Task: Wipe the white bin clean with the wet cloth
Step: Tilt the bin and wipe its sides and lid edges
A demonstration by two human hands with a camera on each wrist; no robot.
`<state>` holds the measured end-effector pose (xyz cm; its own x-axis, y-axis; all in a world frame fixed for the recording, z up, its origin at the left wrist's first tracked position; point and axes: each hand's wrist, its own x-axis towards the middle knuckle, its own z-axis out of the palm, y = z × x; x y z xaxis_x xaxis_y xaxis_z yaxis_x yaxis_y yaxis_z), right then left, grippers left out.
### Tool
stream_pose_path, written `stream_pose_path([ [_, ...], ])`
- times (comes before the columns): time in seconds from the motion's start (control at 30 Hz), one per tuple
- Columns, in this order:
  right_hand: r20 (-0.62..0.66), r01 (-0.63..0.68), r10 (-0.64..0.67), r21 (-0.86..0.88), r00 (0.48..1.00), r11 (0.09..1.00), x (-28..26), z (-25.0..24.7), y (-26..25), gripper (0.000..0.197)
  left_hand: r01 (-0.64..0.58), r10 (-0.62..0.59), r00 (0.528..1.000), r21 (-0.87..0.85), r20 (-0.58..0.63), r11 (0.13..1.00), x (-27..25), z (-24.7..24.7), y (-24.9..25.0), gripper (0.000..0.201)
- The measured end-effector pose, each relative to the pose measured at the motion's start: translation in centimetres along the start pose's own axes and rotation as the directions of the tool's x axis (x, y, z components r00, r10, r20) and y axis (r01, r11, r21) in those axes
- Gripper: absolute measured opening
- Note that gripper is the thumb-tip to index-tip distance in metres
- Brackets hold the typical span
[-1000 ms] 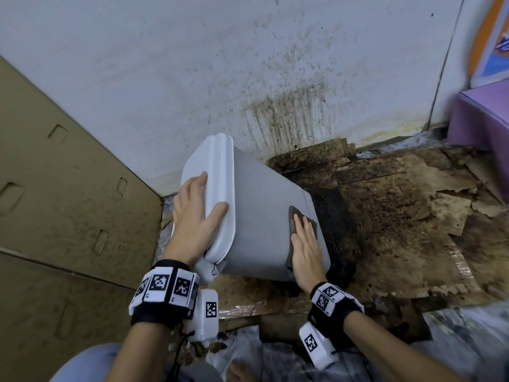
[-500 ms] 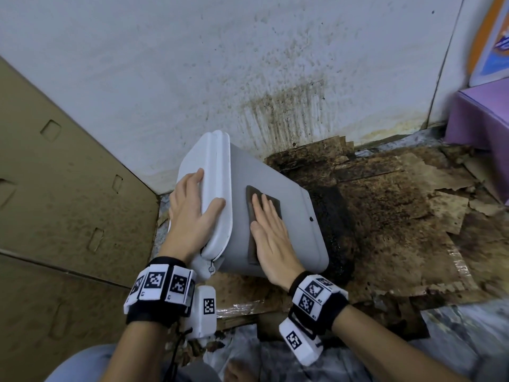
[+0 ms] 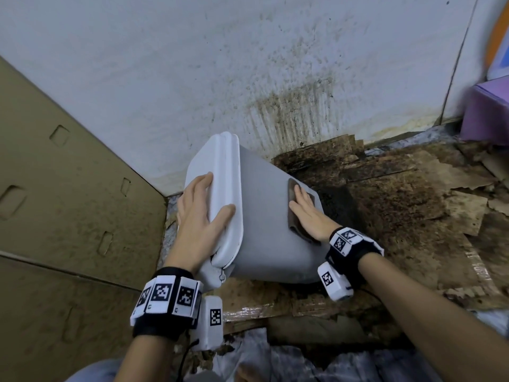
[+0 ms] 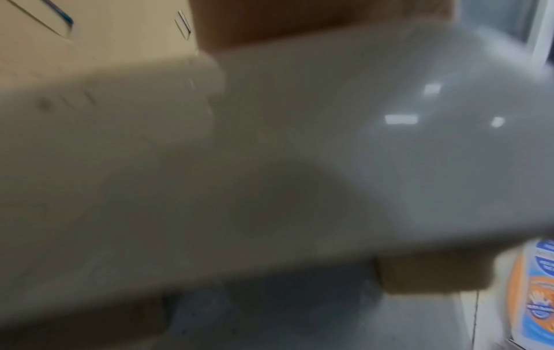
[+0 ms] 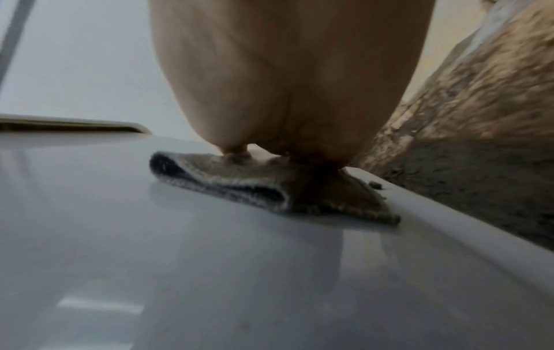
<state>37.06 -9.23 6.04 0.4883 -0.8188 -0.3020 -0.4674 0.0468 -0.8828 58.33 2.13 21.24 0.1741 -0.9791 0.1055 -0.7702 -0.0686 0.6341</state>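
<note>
The white bin (image 3: 261, 216) lies tilted on its side on the floor, lid to the left, base to the right near the wall. My left hand (image 3: 203, 213) rests on the lid: fingers flat on its face, thumb across the rim. My right hand (image 3: 305, 213) presses flat, fingers straight, on the dark wet cloth (image 3: 291, 188) on the bin's upward side wall near the base. In the right wrist view the palm of that hand (image 5: 284, 83) bears on the folded cloth (image 5: 239, 189) atop the glossy bin wall (image 5: 150, 260). The left wrist view is a blur of bin surface (image 4: 329, 142).
A brown cardboard panel (image 3: 68, 202) stands at the left. The white wall (image 3: 248, 64) behind is stained with dark streaks. Dirty, torn cardboard (image 3: 399, 202) covers the floor at the right. A purple box (image 3: 490, 114) sits at the far right.
My right hand slid the cloth left toward the lid, then back right toward the bin's base. The left hand stayed on the lid.
</note>
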Motion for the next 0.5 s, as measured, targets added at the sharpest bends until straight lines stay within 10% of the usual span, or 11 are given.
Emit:
stream_pose_path([
  [0.5,-0.088,-0.169,0.177,0.094,0.980,0.981,2.6,-0.5,3.1,0.064,-0.001,0.001,1.000,-0.025,-0.007,1.000,0.1,-0.2,-0.4,0.082],
])
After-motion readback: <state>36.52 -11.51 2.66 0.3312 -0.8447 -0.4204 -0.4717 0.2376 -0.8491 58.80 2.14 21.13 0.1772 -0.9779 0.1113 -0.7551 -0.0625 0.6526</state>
